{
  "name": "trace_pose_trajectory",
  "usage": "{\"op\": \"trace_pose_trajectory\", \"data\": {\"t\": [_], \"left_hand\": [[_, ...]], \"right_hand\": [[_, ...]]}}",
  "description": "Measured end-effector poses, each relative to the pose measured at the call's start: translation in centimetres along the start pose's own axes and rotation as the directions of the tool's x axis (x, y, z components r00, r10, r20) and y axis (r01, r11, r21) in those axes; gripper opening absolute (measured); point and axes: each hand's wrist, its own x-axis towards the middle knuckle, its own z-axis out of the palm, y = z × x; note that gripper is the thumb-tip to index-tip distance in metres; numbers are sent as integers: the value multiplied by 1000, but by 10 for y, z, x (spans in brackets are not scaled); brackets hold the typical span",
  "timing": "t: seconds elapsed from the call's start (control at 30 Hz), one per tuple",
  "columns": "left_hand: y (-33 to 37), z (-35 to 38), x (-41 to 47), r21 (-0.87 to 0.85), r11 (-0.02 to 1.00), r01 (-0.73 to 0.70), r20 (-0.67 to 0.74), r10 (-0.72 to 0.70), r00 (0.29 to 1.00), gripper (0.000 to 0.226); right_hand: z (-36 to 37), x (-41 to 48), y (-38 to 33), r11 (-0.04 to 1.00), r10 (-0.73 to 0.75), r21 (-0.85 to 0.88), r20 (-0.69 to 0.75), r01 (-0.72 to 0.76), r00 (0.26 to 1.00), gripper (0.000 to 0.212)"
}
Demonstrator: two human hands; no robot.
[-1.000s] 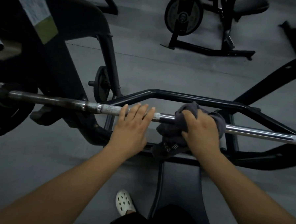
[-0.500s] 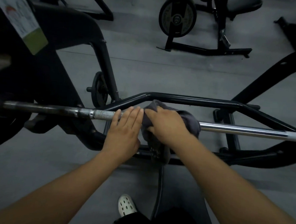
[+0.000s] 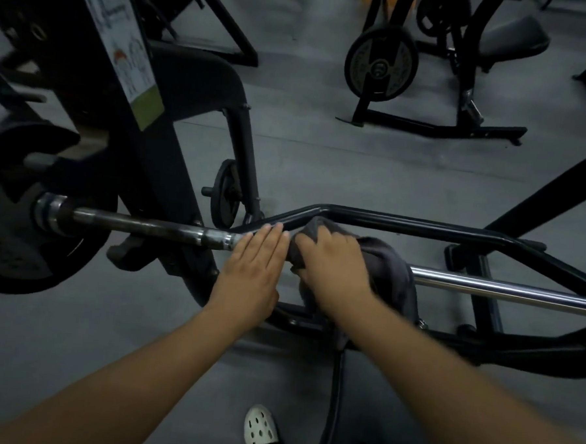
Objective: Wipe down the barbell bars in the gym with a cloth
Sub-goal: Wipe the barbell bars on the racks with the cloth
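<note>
The barbell bar [image 3: 502,288] lay level, with a dark weight plate [image 3: 28,252] on its left end. The left hand [image 3: 253,264] rested flat on the bar, its fingers straight and pressed together. Just to the right of that hand along the bar, the right hand [image 3: 333,268] gripped the grey cloth [image 3: 391,271]. Its fingers curled over the cloth, which was draped round the bar. Below the bar a white shoe [image 3: 260,427] stood on the floor.

Slid the cloth [image 3: 392,267] leftward along the bar [image 3: 502,289] under the right hand [image 3: 333,264], from apart to touching the left hand [image 3: 251,270]
</note>
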Motion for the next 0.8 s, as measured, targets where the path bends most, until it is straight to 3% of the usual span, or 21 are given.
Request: {"op": "trace_pose_trajectory", "data": {"t": [0.1, 0.2, 0.27, 0.33, 0.4, 0.47, 0.53, 0.6, 0.7, 0.8], "left_hand": [[-16, 4, -5, 17, 999, 27, 5, -27, 1000, 89], [-41, 2, -8, 22, 997, 76, 33, -77, 996, 90], [-60, -1, -12, 30, 993, 115, 55, -117, 992, 92], [-74, -5, -18, 32, 992, 126, 92, -128, 987, 94], [-80, -5, -20, 42, 992, 122, 113, -126, 986, 96], [-80, -5, -20, 38, 993, 111, 131, -115, 985, 100], [-81, -7, -20, 30, 995, 91, 141, -95, 985, 103], [-83, -10, -19, 31, 997, 66, 164, -70, 984, 103], [-81, -13, -17, 16, 996, 82, 148, -84, 985, 105], [-77, -13, -16, 19, 995, 97, 175, -99, 980, 105]], "right_hand": [[17, -21, -27, 992, 95, -76, -86, -102, 992, 46], [-9, 25, -27, 999, -34, 20, 66, 33, 997, 37], [-17, 45, -35, 998, -68, -6, 130, 70, 989, 38], [-15, 43, -56, 998, -40, -49, 80, 44, 996, 42], [-8, 30, -78, 998, -39, -40, -21, 38, 999, 51], [-7, 24, -75, 987, -148, 42, -89, 152, 985, 67], [-8, 22, -48, 947, -237, 210, -50, 242, 970, 84], [-6, 15, -15, 949, -200, 262, 71, 175, 977, 97], [-9, 10, -8, 993, 62, 96, 124, -74, 990, 82], [-17, 28, -57, 993, 12, 116, 79, -21, 997, 65]]}}
